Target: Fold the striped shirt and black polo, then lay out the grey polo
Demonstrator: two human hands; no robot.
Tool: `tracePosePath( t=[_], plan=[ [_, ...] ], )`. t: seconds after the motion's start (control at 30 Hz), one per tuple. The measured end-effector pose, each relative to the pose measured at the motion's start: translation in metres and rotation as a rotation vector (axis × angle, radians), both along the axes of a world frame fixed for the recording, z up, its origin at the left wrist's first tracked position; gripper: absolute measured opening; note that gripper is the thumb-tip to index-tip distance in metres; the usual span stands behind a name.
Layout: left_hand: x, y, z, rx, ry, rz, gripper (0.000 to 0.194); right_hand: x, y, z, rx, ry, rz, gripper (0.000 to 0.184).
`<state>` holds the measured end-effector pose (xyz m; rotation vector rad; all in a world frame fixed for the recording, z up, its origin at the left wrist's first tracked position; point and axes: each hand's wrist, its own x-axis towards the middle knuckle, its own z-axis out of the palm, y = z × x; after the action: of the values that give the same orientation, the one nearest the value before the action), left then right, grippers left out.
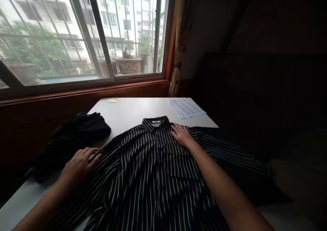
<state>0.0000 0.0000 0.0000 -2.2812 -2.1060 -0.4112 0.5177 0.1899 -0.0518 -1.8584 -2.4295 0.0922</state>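
A black, white-striped fabric shirt (150, 169) lay spread front-up on a flat white table (135, 105), the pale label (156, 121) inside its pointed collar (166, 124) too small to read. The right hand (182, 135) rested flat and loose beside the collar; the left hand (79, 163) touched a sleeve (107, 158), pinching or not I couldn't tell. A crumpled black cloth heap (79, 129) lay by the left edge, white printed paper sheets (187, 108), illegible, at the right. White tabletop stretched beyond the collar towards a small yellow paper note (112, 101).

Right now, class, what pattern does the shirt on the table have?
The shirt is black with thin white stripes, best seen in the head view.
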Motion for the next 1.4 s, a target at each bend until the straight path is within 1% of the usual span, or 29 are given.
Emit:
tracePosePath(
  t=[0.1,0.17,0.2,0.27,0.37,0.43,0.47,0.53,0.6,0.67,0.7,0.77,0.83,0.9,1.0,1.07,1.13,1.17,1.27,1.33,1.4],
  plan=[
    [-0.005,-0.014,-0.020,-0.026,-0.039,0.025,0.041,0.000,-0.002,-0.001,-0.002,-0.007,-0.003,0.069],
    [-0.015,-0.020,-0.028,-0.043,-0.046,0.066,0.036,-0.001,-0.005,0.000,-0.001,-0.011,0.001,0.069],
    [-0.022,-0.022,-0.029,-0.052,-0.046,0.091,0.034,-0.002,-0.007,0.000,0.000,-0.012,0.004,0.069],
    [-0.038,-0.022,-0.026,-0.059,-0.039,0.148,0.033,-0.004,-0.012,0.001,0.007,-0.011,0.007,0.069],
    [-0.057,-0.019,-0.012,-0.038,0.045,0.237,0.035,-0.010,-0.020,0.002,0.020,-0.008,0.021,0.069],
    [-0.058,-0.015,-0.001,-0.018,0.168,0.271,0.037,-0.016,-0.024,0.003,0.024,-0.009,0.032,0.068],
    [-0.054,-0.013,0.004,-0.003,0.232,0.260,0.037,-0.018,-0.025,0.003,0.025,-0.010,0.034,0.068],
    [-0.043,-0.008,0.013,0.064,0.328,0.179,0.036,-0.021,-0.025,0.003,0.028,-0.010,0.034,0.067],
    [-0.026,0.000,0.021,0.184,0.352,0.069,0.035,-0.021,-0.025,0.004,0.032,-0.008,0.038,0.067],
    [-0.006,0.012,0.027,0.291,0.311,-0.029,0.035,-0.019,-0.024,0.004,0.031,-0.005,0.042,0.066],
    [0.005,0.019,0.029,0.318,0.274,-0.080,0.034,-0.017,-0.024,0.004,0.028,-0.003,0.041,0.066],
    [0.034,0.038,0.029,0.303,0.196,-0.222,0.032,-0.015,-0.024,0.004,0.021,-0.001,0.029,0.065],
    [0.069,0.058,0.023,0.235,0.130,-0.336,0.034,-0.013,-0.025,0.004,0.016,0.004,0.009,0.064],
    [0.107,0.079,0.011,0.151,0.094,-0.383,0.040,-0.014,-0.025,0.006,0.011,0.015,-0.011,0.063],
    [0.157,0.106,-0.011,0.036,0.069,-0.379,0.053,-0.020,-0.026,0.013,0.048,0.062,-0.028,0.062],
    [0.177,0.119,-0.023,-0.039,0.062,-0.326,0.058,-0.027,-0.025,0.021,0.118,0.105,-0.008,0.061],
    [0.184,0.130,-0.031,-0.081,0.066,-0.266,0.058,-0.036,-0.023,0.027,0.168,0.131,0.052,0.060],
    [0.184,0.134,-0.034,-0.086,0.069,-0.243,0.058,-0.041,-0.021,0.029,0.162,0.132,0.094,0.060],
    [0.172,0.141,-0.039,-0.055,0.059,-0.193,0.059,-0.055,-0.018,0.028,0.039,0.106,0.192,0.060],
    [0.160,0.144,-0.040,-0.022,0.036,-0.154,0.059,-0.062,-0.017,0.024,-0.037,0.097,0.201,0.062],
    [0.150,0.148,-0.039,0.005,0.017,-0.117,0.054,-0.067,-0.017,0.019,-0.046,0.107,0.185,0.063]
  ],
)
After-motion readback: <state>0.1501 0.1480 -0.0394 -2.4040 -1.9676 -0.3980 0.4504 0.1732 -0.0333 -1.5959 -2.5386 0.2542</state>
